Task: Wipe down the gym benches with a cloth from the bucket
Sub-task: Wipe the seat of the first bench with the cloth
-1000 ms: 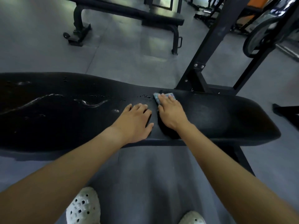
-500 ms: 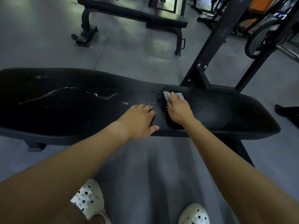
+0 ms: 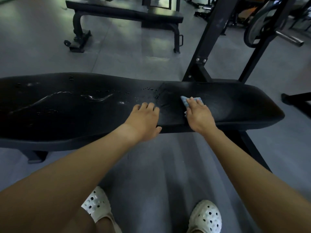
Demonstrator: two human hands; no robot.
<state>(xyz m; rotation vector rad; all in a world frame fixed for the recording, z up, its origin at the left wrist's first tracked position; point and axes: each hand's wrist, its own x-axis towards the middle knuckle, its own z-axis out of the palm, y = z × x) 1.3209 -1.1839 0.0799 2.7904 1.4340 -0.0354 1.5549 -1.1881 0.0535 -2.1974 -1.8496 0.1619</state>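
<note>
One wet black bench [image 3: 67,118], left hand [image 3: 144,120] flat on it, empty, right hand [image 3: 199,115] at 3 o'clock, straight-fingered, pressing blue cloth [image 3: 184,100]

R hand [image 3: 199,115] flat on blue cloth [image 3: 184,100] | L hand [image 3: 145,120] rests on bench [image 3: 67,118] | wet streaks [image 3: 97,97] left

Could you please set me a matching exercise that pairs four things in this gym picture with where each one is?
Things:
1. small light blue cloth
2. left hand
3. shiny water streaks
4. second black padded bench

Places:
A. on the grey floor, farther away
B. under the right hand, on the right part of the near black padded bench
C. resting on the middle of the near bench, holding nothing
D. on the left part of the near bench's pad

Pairs: 1-B, 2-C, 3-D, 4-A.
</note>
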